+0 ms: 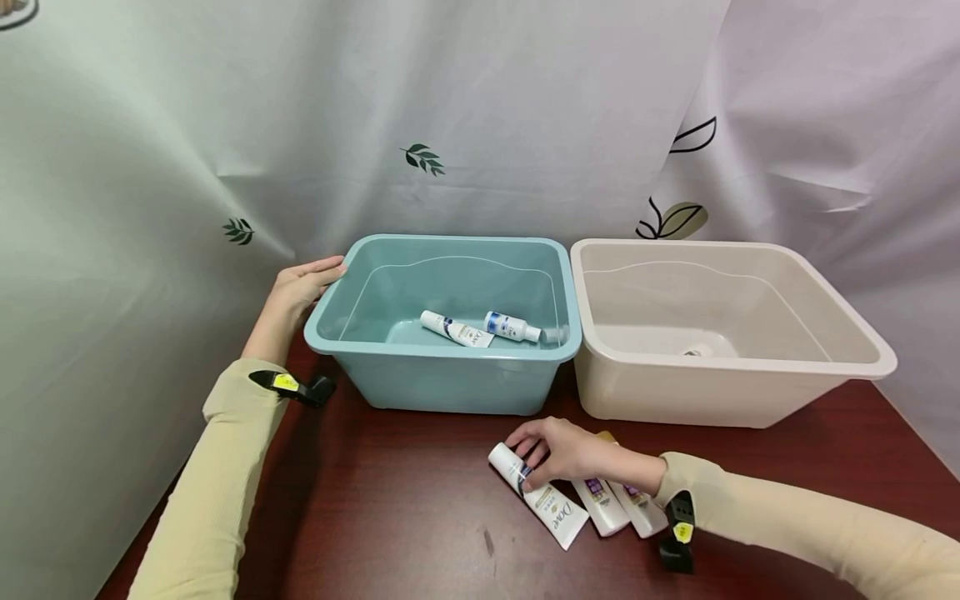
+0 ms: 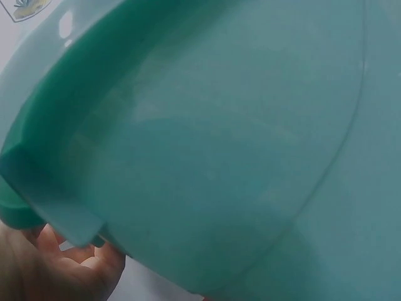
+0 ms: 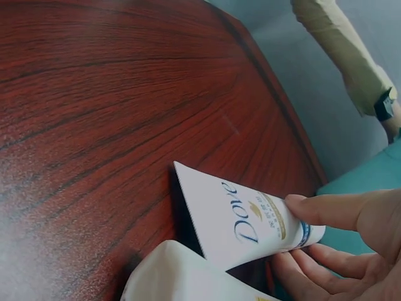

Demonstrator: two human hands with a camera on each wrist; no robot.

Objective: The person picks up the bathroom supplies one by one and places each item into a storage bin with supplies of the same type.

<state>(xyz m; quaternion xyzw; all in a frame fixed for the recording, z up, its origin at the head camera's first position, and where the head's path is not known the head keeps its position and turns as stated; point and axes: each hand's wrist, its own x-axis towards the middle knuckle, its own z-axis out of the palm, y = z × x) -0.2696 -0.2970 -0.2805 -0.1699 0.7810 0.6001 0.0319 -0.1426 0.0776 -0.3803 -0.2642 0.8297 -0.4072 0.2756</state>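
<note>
At the left end of the blue-green plastic bin (image 1: 442,379), my left hand (image 1: 296,292) holds the rim. Its curled fingers (image 2: 103,263) show under the rim in the left wrist view, partly hidden by the bin. My right hand (image 1: 558,450) pinches a white Dove squeeze tube (image 1: 558,515) near its capped end, thumb on one side and fingers on the other. The tube (image 3: 232,216) slants over the dark red table, its flat end toward the front. Beside it lie two white bottles with purple labels (image 1: 600,508), (image 1: 641,510), partly covered by my right hand and wrist.
Inside the blue-green bin lie a white Dove tube (image 1: 456,330) and a small white bottle with a blue label (image 1: 512,327). A beige bin (image 1: 675,392) stands against its right side. A pale patterned curtain (image 1: 480,125) hangs behind both bins.
</note>
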